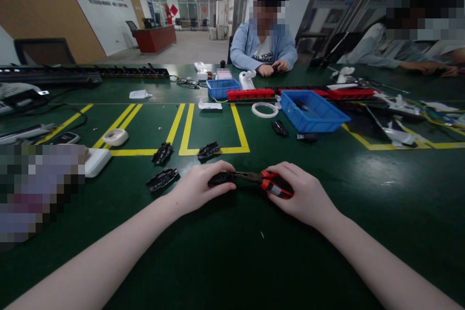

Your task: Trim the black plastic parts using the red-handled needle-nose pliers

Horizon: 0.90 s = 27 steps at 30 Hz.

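Between the thumb and fingers of my left hand (199,186) is a black plastic part (221,178), partly hidden by the fingers. My right hand (300,193) is closed around the red and black handles of long-nose pliers (274,186). The pliers' jaws point left and reach the black part's right end; whether they grip it I cannot make out. Similar black parts lie near my left hand: one (162,180) just left of it, another (162,153) behind that, and a third (209,150) beyond my fingers.
A blue bin (312,123) stands at the right, with a black part (279,128) and a small black piece (307,137) before it. Behind are a tape roll (265,110), a smaller blue bin (223,89) and red strips (250,94). A person (263,48) sits across the green table.
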{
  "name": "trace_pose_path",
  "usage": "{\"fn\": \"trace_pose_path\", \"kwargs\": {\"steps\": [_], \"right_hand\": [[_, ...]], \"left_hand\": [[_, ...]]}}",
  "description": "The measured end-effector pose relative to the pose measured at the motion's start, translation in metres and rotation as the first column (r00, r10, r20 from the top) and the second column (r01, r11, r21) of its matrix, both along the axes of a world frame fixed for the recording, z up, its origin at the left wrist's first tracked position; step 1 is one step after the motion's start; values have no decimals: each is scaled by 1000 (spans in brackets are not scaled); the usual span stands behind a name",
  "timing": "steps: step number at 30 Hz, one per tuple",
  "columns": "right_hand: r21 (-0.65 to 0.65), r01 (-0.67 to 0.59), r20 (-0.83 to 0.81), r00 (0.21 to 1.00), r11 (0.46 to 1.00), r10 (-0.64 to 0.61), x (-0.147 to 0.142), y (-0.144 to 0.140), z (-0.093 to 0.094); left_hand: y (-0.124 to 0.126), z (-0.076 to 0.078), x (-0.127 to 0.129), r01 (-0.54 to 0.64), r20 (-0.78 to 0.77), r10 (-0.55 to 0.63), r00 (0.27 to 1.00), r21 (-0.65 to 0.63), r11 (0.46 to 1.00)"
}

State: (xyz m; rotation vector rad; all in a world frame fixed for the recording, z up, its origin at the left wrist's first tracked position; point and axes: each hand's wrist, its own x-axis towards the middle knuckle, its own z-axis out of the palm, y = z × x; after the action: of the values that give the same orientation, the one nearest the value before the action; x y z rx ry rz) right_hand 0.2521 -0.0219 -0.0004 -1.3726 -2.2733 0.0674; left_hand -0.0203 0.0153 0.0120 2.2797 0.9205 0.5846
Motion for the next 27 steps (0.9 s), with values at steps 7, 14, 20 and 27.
{"fn": "trace_pose_path", "kwargs": {"steps": [7, 14, 20, 27], "right_hand": [[71, -4, 67, 998, 997, -1, 1, -1, 2], [59, 1, 51, 999, 998, -4, -1, 0, 2], [71, 13, 71, 997, 997, -18, 0, 1, 2], [193, 6, 132, 991, 981, -32, -1, 1, 3]], "left_hand": [[0, -1, 0, 5, -7, -5, 1000, 18, 1000], [0, -1, 0, 2, -16, -2, 1000, 9, 1000], [0, -1, 0, 0, -15, 0, 1000, -14, 1000], [0, 0, 0, 4, -11, -5, 1000, -3, 1000]]}}
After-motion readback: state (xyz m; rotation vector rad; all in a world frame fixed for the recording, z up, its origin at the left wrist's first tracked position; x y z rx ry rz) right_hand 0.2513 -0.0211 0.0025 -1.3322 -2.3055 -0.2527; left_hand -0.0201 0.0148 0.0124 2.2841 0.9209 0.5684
